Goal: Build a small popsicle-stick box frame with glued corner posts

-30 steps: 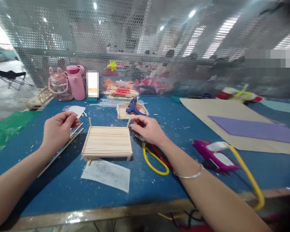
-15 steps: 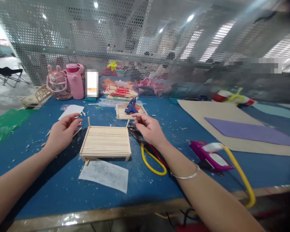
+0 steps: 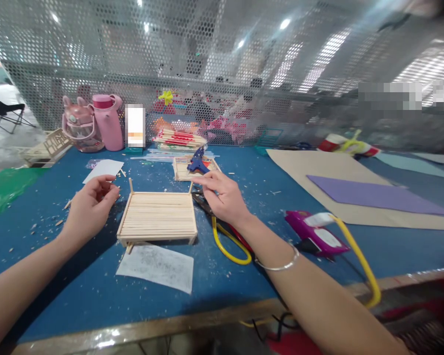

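A small platform of pale wooden sticks (image 3: 157, 216) stands on the blue table, with an upright stick at each far corner. My left hand (image 3: 94, 199) is left of it, fingers curled and apart, holding nothing. My right hand (image 3: 222, 195) is at its far right corner, forefinger stretched out beside the upright stick, nothing visible in its grasp; whether it touches the stick I cannot tell. Under that hand lie yellow-handled scissors (image 3: 231, 251), partly hidden. A blue glue gun (image 3: 198, 162) rests on a second stick panel (image 3: 180, 170) behind. A white paper piece (image 3: 157, 266) lies in front.
A pink bottle (image 3: 108, 125), a clear rabbit-eared jar (image 3: 82, 125) and bundled sticks (image 3: 179, 139) stand along the perforated screen (image 3: 207, 54). A magenta device (image 3: 316, 234) with a yellow strap and a purple sheet (image 3: 377, 196) on brown card lie right.
The view has shifted slightly, moving everything a little left. My right hand's forefinger has stretched out towards the far right corner stick. My left hand keeps much the same pose.
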The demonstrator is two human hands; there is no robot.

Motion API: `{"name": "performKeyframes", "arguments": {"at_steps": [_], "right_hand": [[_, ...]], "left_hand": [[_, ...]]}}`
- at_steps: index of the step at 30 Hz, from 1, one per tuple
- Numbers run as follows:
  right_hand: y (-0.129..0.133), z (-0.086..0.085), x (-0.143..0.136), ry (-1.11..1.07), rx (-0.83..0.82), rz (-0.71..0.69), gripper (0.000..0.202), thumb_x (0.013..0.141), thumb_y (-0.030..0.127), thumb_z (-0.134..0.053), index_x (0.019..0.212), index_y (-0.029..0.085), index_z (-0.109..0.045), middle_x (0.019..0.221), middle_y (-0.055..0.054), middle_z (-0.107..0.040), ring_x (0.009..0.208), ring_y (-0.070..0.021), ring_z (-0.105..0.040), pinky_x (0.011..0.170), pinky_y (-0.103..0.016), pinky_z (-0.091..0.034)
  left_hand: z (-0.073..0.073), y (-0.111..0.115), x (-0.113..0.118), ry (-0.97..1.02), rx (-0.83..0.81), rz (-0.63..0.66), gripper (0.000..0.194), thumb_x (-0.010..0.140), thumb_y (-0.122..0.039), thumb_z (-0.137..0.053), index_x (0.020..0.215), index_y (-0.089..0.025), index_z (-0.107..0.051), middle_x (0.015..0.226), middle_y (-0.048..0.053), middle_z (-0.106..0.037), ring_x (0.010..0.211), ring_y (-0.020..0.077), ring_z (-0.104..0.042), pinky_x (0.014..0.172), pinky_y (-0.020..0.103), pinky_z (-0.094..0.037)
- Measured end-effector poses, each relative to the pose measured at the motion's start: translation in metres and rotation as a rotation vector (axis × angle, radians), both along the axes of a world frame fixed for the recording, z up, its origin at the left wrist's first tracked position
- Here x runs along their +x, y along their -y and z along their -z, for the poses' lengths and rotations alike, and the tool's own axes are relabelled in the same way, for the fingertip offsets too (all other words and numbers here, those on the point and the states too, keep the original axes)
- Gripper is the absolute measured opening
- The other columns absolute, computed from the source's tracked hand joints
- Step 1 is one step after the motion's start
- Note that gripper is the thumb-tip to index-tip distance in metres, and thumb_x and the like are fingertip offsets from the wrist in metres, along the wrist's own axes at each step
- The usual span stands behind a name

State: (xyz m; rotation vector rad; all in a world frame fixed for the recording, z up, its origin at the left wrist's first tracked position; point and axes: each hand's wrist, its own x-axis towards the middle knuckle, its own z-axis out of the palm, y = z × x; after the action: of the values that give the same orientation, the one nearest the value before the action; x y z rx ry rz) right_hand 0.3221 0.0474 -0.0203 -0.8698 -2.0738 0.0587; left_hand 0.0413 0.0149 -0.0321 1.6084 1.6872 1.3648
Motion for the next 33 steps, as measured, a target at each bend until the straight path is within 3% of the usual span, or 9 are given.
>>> {"name": "performKeyframes", "arguments": {"at_steps": [12, 14, 18, 21, 24, 29, 33], "right_hand": [[-0.001, 0.001, 0.0, 0.022, -0.004, 0.008, 0.038, 0.078, 0.008, -0.04, 0.102, 0.022, -0.067, 0.078, -0.004, -0.057, 0.075, -0.0145, -0.054, 0.071, -0.03, -0.044], [0.0, 0.001, 0.0, 0.017, -0.012, 0.017, 0.042, 0.078, 0.007, -0.04, 0.11, 0.022, -0.063, 0.078, -0.004, -0.056, 0.075, -0.0148, -0.053, 0.072, -0.03, -0.044], [0.001, -0.006, 0.004, -0.1, -0.025, 0.132, 0.054, 0.075, 0.009, -0.043, 0.128, 0.021, -0.044, 0.085, -0.004, -0.056, 0.071, -0.0142, -0.05, 0.071, -0.03, -0.045], [-0.012, -0.015, 0.01, -0.156, -0.033, 0.241, 0.044, 0.075, 0.014, -0.046, 0.119, 0.015, -0.049, 0.086, -0.006, -0.057, 0.067, -0.0136, -0.05, 0.068, -0.028, -0.045], [-0.036, -0.021, 0.016, 0.046, -0.124, 0.341, 0.035, 0.071, 0.014, -0.049, 0.105, 0.014, -0.057, 0.089, -0.008, -0.06, 0.075, -0.0171, -0.054, 0.071, -0.03, -0.045], [-0.072, -0.019, 0.016, 0.591, -0.368, 0.599, 0.043, 0.068, 0.016, -0.054, 0.111, 0.01, -0.053, 0.11, -0.016, -0.06, 0.098, -0.0256, -0.055, 0.081, -0.032, -0.042], [-0.084, -0.012, 0.007, 0.687, -0.434, 0.708, 0.038, 0.071, 0.016, -0.055, 0.109, 0.013, -0.054, 0.104, -0.015, -0.064, 0.098, -0.0272, -0.057, 0.083, -0.036, -0.04]], "left_hand": [[0.003, 0.0, 0.0, 0.001, 0.005, 0.044, 0.038, 0.073, -0.043, -0.056, 0.102, -0.019, -0.054, 0.075, -0.001, -0.057, 0.068, 0.0143, -0.057, 0.064, 0.025, -0.043], [0.003, 0.0, 0.0, -0.004, 0.004, 0.043, 0.037, 0.073, -0.043, -0.056, 0.102, -0.019, -0.054, 0.075, 0.0, -0.057, 0.068, 0.0143, -0.057, 0.063, 0.025, -0.043], [0.001, 0.001, 0.0, -0.004, 0.021, 0.019, 0.037, 0.073, -0.041, -0.056, 0.102, -0.019, -0.054, 0.076, -0.001, -0.057, 0.066, 0.0136, -0.055, 0.062, 0.025, -0.043], [-0.001, 0.001, 0.001, 0.01, 0.03, 0.01, 0.038, 0.072, -0.041, -0.057, 0.103, -0.019, -0.053, 0.076, -0.001, -0.057, 0.067, 0.0139, -0.056, 0.061, 0.025, -0.043], [-0.003, 0.001, 0.001, 0.052, 0.021, 0.001, 0.041, 0.07, -0.041, -0.058, 0.104, -0.019, -0.052, 0.077, -0.001, -0.057, 0.067, 0.0141, -0.056, 0.062, 0.026, -0.044], [-0.019, 0.005, 0.006, 0.159, 0.017, 0.01, 0.045, 0.068, -0.04, -0.06, 0.105, -0.02, -0.049, 0.083, 0.001, -0.058, 0.073, 0.0156, -0.056, 0.066, 0.028, -0.046], [-0.031, 0.004, 0.005, 0.183, 0.054, 0.051, 0.042, 0.069, -0.038, -0.061, 0.106, -0.023, -0.048, 0.087, 0.001, -0.058, 0.084, 0.0177, -0.057, 0.074, 0.031, -0.047]]}}
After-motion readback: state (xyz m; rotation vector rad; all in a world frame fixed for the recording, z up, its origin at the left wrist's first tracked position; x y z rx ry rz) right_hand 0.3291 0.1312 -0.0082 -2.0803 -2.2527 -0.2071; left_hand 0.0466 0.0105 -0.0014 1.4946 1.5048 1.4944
